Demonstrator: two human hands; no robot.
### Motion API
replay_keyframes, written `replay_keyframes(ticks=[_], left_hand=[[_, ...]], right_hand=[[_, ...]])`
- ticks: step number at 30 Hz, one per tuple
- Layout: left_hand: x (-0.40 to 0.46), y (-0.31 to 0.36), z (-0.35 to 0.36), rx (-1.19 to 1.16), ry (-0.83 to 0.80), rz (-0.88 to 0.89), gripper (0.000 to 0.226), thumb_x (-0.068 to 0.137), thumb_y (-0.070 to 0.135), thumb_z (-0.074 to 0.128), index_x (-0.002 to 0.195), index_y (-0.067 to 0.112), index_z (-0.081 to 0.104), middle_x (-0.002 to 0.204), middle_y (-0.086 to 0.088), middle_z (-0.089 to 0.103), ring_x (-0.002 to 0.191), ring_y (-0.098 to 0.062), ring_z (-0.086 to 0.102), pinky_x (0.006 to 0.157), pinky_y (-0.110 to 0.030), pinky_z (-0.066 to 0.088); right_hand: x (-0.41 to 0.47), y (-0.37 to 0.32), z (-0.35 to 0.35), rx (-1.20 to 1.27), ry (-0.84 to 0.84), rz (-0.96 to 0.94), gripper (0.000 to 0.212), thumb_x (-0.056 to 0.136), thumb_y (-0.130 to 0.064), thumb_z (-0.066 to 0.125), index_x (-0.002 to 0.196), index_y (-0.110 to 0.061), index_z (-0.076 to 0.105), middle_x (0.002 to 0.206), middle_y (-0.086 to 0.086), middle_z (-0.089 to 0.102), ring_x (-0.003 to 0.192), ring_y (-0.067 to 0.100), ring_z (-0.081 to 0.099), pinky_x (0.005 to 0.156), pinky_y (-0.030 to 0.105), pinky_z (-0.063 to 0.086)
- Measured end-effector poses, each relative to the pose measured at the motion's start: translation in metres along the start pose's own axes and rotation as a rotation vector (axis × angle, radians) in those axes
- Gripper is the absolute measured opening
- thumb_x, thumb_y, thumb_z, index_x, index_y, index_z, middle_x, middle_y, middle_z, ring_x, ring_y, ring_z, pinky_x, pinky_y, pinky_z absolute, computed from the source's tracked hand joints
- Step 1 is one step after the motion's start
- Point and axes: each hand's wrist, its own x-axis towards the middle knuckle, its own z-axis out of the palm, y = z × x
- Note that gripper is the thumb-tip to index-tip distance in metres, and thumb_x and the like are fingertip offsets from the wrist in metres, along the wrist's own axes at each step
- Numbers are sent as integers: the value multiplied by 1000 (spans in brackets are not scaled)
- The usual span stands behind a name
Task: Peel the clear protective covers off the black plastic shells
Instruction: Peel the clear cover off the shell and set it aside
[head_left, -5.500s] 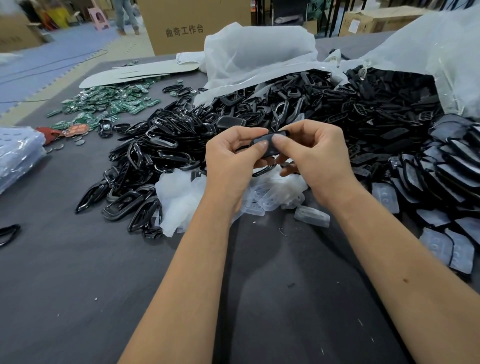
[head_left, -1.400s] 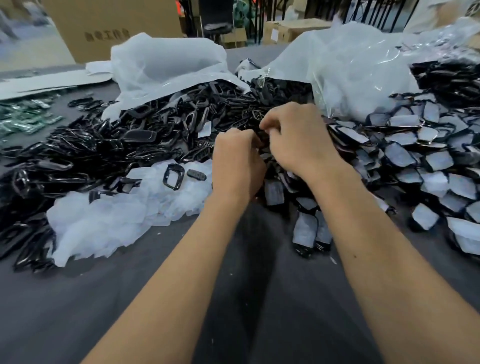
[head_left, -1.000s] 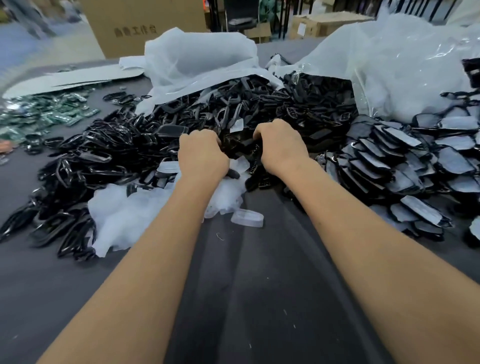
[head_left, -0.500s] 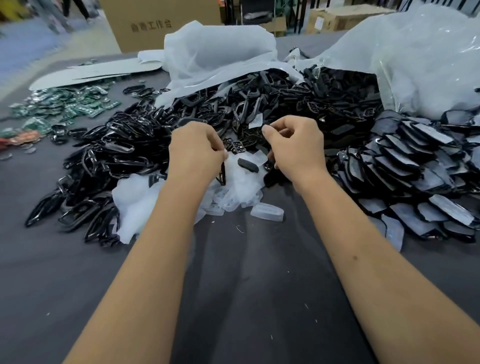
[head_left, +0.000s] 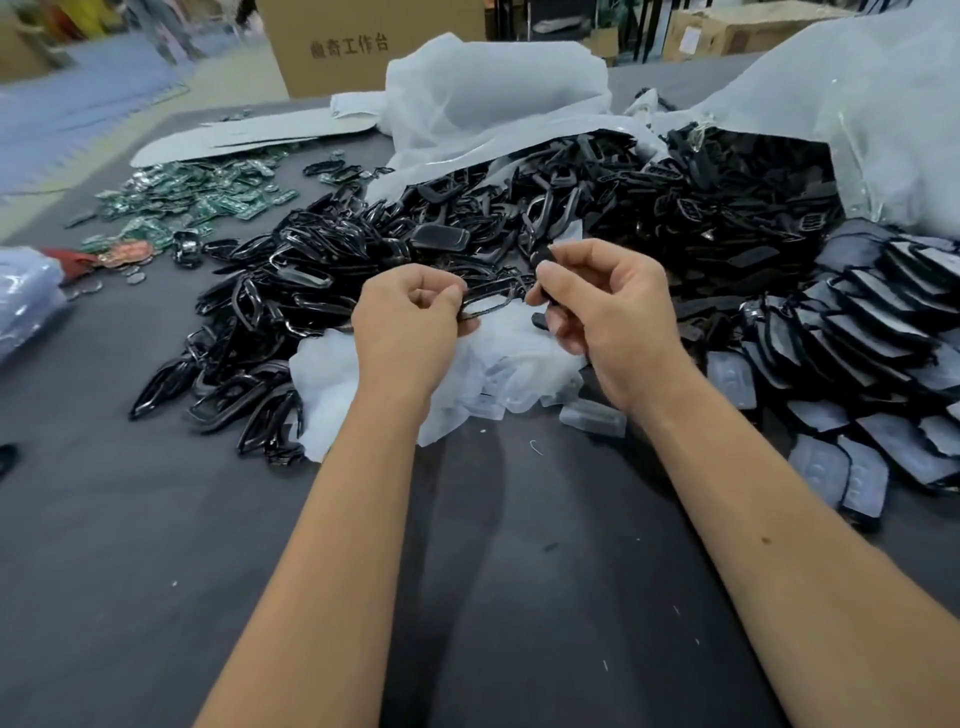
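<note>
Both hands are raised over a heap of peeled clear covers (head_left: 519, 364) in the table's middle. My left hand (head_left: 410, 322) pinches a thin black frame-shaped shell (head_left: 491, 301) by its left end. A small dark piece (head_left: 543, 283) is pinched between thumb and fingers of my right hand (head_left: 602, 317), close to the frame's right end. Covered shells (head_left: 883, 332) lie stacked in rows on the right. A large pile of bare black shells (head_left: 405, 249) spreads behind and left of the hands.
Green circuit boards (head_left: 197, 197) lie at the back left. White plastic bags (head_left: 493, 104) and a clear bag (head_left: 893, 119) sit behind the piles, with a cardboard box (head_left: 374, 47) beyond. One clear cover (head_left: 592, 415) lies loose near the grey table (head_left: 519, 571) front.
Both hands have lifted off the pile and moved slightly apart. The left now holds a black frame out in the open, and the right holds a small dark piece.
</note>
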Motion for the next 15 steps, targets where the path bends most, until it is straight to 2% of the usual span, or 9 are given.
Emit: replay_keyframes(ticks=[3,7,10,12,15], left_hand=[[0,-2,3,30,4,63,22,94,-2,64,88,16,76,84,-14,74,76,-17,76,75,-30,61],[-5,-1,7,51,32,199,18,94,-4,64,100,9,76,86,-8,73,73,-6,74,74,-21,58],[-7,4,10,-203,-54,42,13,96,-4,65,100,5,75,85,-8,74,79,-14,76,81,-27,62],[-10,8,11,-441,-158,-117,11,98,-5,62,99,-3,73,84,-12,74,77,-16,74,78,-25,61],[-11,11,11,-534,-177,-189,12,99,-7,59,101,-11,70,86,-17,72,80,-21,73,73,-22,60]], right_hand=[[-2,3,2,-46,-36,-10,18,93,6,68,111,2,69,78,14,73,53,16,55,42,23,40],[-3,6,4,-85,-83,-53,23,88,9,69,109,-1,72,76,15,73,52,17,56,42,25,42],[-3,8,3,-105,-108,-58,27,88,7,71,113,-4,70,74,13,74,52,18,58,43,24,45],[-3,8,2,-98,-122,-55,30,87,5,71,115,-7,70,75,14,73,51,18,57,43,24,45],[-1,8,1,-48,-104,-73,33,84,6,68,113,-11,71,76,15,71,50,16,55,41,23,43]])
